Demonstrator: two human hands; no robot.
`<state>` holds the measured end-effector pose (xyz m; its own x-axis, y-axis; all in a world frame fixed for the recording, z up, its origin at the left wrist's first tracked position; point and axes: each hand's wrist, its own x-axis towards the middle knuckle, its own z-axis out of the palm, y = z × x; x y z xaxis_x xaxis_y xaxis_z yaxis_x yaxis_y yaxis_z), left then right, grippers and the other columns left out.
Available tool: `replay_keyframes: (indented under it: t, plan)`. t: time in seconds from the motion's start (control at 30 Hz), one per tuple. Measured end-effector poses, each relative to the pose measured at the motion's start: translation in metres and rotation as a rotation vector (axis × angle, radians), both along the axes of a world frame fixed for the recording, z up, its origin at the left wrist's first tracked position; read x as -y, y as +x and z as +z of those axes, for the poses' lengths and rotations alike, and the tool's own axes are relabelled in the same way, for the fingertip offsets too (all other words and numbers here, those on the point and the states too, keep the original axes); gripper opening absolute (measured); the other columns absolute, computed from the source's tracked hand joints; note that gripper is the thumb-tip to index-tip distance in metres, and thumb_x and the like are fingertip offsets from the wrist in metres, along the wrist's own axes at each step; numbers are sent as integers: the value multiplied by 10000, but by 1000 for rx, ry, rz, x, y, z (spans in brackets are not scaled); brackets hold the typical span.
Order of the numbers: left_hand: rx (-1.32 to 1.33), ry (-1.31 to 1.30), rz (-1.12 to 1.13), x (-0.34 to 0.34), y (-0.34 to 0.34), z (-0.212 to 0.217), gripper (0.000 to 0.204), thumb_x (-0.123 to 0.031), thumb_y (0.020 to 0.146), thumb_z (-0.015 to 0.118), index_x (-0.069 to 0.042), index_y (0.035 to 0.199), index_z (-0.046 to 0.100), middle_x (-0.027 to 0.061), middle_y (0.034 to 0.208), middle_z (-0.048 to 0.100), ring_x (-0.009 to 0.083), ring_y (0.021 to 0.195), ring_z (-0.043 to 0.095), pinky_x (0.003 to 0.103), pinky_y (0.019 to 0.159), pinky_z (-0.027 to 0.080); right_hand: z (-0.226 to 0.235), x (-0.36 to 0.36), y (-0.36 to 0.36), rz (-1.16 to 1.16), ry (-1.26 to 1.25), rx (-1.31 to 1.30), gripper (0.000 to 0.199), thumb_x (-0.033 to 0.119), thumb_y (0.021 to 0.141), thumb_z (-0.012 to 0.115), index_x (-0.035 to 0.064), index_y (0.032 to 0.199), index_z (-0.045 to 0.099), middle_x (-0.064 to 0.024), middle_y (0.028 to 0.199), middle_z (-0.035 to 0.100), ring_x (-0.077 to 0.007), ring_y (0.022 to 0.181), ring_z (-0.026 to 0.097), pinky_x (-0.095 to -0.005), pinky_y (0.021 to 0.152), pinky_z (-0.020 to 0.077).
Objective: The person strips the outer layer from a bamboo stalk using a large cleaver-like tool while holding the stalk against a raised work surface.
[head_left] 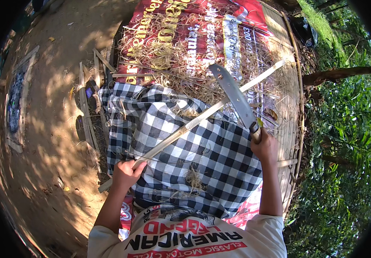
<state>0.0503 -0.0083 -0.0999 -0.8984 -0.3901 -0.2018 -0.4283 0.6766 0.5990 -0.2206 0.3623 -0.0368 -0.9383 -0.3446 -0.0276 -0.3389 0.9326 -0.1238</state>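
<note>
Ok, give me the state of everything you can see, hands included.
Left hand: closed on the strip's near end.
Right hand: closed around the machete's handle.
Machete: bare-bladed, crossing over the strip; contact unclear.
Bamboo strip: slanted, in one piece.
Checkered cloth: draped over the lap, creased.
Shavings: loose, scattered over banner and cloth.
Red banner: spread out, littered.

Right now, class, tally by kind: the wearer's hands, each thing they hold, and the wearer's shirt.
Left hand and right hand: 2
Knife: 1
Stick: 1
Shirt: 1
Total: 5
</note>
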Motion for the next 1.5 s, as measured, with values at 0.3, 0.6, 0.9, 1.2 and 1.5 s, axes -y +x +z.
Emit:
replay_keyframes:
  t: [0.3, 0.6, 0.9, 1.2, 1.5]
  plan:
    - [-22, -93, -11, -6, -15, 7, 441, -409, 813, 689, -16, 621, 631, 195, 547, 576, 400, 536, 596, 452, 516, 489, -1, 43, 23, 160, -125, 117, 248, 150, 666, 677, 57, 872, 577, -162, 729, 650, -354, 658, 646, -441, 607, 511]
    - [23, 1, 36, -7, -15, 14, 410, -362, 814, 707, -10, 625, 612, 180, 521, 541, 388, 515, 577, 411, 471, 447, -31, 45, 0, 376, -159, 19, 299, 134, 576, 716, 81, 848, 606, -92, 721, 625, -293, 653, 636, -390, 617, 491]
    - [23, 22, 31, -7, -18, 14, 406, -331, 820, 696, 0, 607, 595, 184, 512, 529, 395, 512, 569, 422, 482, 445, -32, 20, -23, 252, -90, 16, 304, 161, 594, 708, 66, 849, 573, -129, 724, 649, -330, 664, 649, -421, 615, 515]
    - [131, 24, -21, 3, -7, -4, 463, -382, 835, 671, 6, 599, 580, 200, 507, 514, 409, 525, 569, 433, 479, 432, -21, 52, 3, 374, -177, 32, 318, 153, 586, 708, 72, 863, 573, -96, 712, 638, -311, 640, 643, -392, 612, 508]
    - [62, -13, -7, -3, -10, -2, 498, -447, 846, 639, 5, 641, 599, 207, 526, 527, 412, 545, 580, 442, 497, 438, -18, -6, -56, 42, -63, 50, 248, 211, 680, 704, 71, 856, 599, -161, 695, 644, -373, 662, 635, -457, 618, 503]
